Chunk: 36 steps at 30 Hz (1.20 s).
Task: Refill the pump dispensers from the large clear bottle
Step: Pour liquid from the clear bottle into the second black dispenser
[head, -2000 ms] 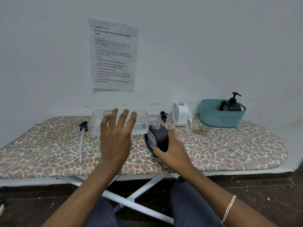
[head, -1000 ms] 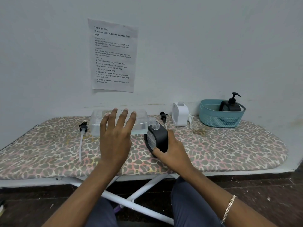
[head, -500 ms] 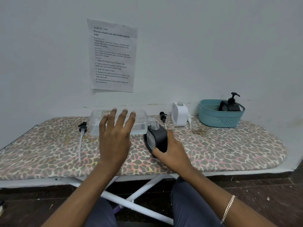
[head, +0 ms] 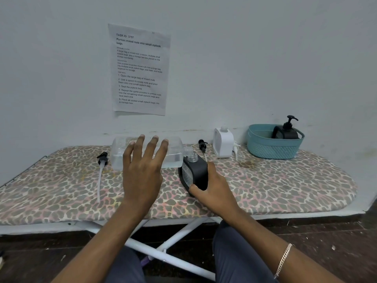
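Gripping the black dispenser (head: 196, 170) just right of the frame's centre, the right hand (head: 216, 190) had its thumb curled round the near lower edge and its fingers wrapped behind the body. The dispenser stood tilted toward the left, with its pump off and its clear open neck pointing up. A bracelet (head: 283, 260) hung on that wrist at the lower right.

The left hand (head: 142, 170) was spread wide at the centre, its fingers straight and apart, laid across the clear bottle (head: 118, 154). Whether the palm pressed on the bottle or only hovered over it could not be told. The bottle lay on its side, partly filled with clear liquid, and its open mouth sat right beside the neck of the black dispenser.

Both things rested on an ironing board (head: 285, 184) with a leopard-print cover that ran across the middle of the frame. Left of the bottle lay a loose pump (head: 103, 157), its black head near the bottle's end and its long pale tube running toward the near edge. Right of the bottle's mouth lay a second pump (head: 202, 145), also black. Beyond it a white dispenser (head: 223, 144) stood upright with no pump on its neck, and a white pump (head: 236, 150) lay just beside it. At the right a teal basket (head: 269, 150) held a second black dispenser (head: 285, 132) with its pump fitted. A paper sheet (head: 140, 70) of printed text was stuck on the wall (head: 265, 58) in the upper left centre.
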{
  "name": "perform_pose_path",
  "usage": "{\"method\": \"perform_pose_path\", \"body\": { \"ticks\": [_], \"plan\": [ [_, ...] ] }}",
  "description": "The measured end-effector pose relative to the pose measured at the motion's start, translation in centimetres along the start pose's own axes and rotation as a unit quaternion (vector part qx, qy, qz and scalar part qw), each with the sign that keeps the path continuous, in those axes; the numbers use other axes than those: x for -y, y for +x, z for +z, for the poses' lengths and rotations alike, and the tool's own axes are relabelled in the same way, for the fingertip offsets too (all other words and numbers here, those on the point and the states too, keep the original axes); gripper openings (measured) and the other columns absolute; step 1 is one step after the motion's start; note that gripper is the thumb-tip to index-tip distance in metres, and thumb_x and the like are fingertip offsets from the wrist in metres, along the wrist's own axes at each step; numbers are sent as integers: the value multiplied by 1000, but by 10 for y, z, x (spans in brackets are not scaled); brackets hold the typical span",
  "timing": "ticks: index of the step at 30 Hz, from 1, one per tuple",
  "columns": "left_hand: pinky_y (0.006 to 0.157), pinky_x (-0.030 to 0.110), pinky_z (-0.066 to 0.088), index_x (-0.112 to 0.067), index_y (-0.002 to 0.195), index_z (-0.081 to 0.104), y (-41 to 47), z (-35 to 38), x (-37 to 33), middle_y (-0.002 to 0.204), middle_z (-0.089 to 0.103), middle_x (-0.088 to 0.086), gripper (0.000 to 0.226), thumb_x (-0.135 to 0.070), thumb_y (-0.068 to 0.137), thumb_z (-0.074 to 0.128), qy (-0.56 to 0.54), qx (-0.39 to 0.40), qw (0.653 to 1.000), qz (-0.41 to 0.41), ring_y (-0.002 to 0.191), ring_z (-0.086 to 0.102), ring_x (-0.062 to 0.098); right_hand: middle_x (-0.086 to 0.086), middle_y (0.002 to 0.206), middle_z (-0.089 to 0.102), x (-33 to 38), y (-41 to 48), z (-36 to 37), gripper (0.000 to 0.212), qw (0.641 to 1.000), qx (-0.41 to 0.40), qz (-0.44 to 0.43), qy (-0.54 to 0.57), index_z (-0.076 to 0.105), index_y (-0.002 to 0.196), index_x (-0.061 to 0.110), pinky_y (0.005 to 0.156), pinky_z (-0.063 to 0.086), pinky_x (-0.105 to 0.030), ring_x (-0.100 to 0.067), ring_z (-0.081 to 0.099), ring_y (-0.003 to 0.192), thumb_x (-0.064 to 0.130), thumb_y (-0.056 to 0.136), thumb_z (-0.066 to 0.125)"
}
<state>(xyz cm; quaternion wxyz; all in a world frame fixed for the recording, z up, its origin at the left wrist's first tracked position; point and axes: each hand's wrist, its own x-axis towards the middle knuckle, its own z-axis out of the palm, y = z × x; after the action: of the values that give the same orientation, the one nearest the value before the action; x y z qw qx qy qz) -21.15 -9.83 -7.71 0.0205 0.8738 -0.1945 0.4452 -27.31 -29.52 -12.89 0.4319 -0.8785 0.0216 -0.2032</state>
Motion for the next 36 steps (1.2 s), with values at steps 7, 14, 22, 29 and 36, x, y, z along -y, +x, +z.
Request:
{"method": "perform_pose_path", "body": {
  "ticks": [7, 14, 22, 29, 36],
  "plan": [
    [117, 53, 29, -16, 144, 60, -1, 1, 1, 146, 61, 11, 74, 12, 76, 65, 1, -1, 1000, -1, 143, 46, 40, 12, 93, 65, 0, 0, 1, 48, 1000, -3, -3, -9, 40, 119, 36, 66, 55, -29, -6, 65, 81, 39, 83, 73],
    [117, 53, 28, -16, 144, 60, 0, 1, 0, 145, 61, 11, 73, 13, 76, 64, 0, -3, 1000, 0, 143, 46, 41, 12, 96, 66, 0, -1, 0, 51, 1000, 0, 1, -5, 41, 123, 35, 69, 57, -30, -6, 66, 83, 39, 83, 73],
    [116, 53, 29, -16, 144, 60, 0, 0, 1, 146, 61, 11, 73, 12, 77, 64, -1, 1, 1000, -2, 144, 45, 41, 12, 96, 66, 1, 0, 0, 50, 1000, -2, 1, -9, 40, 121, 36, 69, 58, -32, -6, 66, 83, 39, 83, 72],
    [116, 54, 29, -16, 144, 60, 0, 0, 1, 145, 61, 12, 73, 13, 77, 64, 1, 0, 1000, -1, 143, 46, 41, 13, 97, 66, 0, 0, 0, 50, 1000, -2, 1, -10, 40, 121, 37, 68, 59, -31, -5, 66, 83, 41, 82, 72],
    [116, 53, 29, -15, 143, 61, 1, 0, 0, 144, 62, 12, 72, 13, 76, 64, 2, -5, 1000, -1, 142, 47, 41, 12, 96, 66, 0, 0, 0, 51, 1000, -2, 1, -11, 40, 122, 37, 68, 59, -32, -6, 66, 82, 40, 83, 73]
  ]
}}
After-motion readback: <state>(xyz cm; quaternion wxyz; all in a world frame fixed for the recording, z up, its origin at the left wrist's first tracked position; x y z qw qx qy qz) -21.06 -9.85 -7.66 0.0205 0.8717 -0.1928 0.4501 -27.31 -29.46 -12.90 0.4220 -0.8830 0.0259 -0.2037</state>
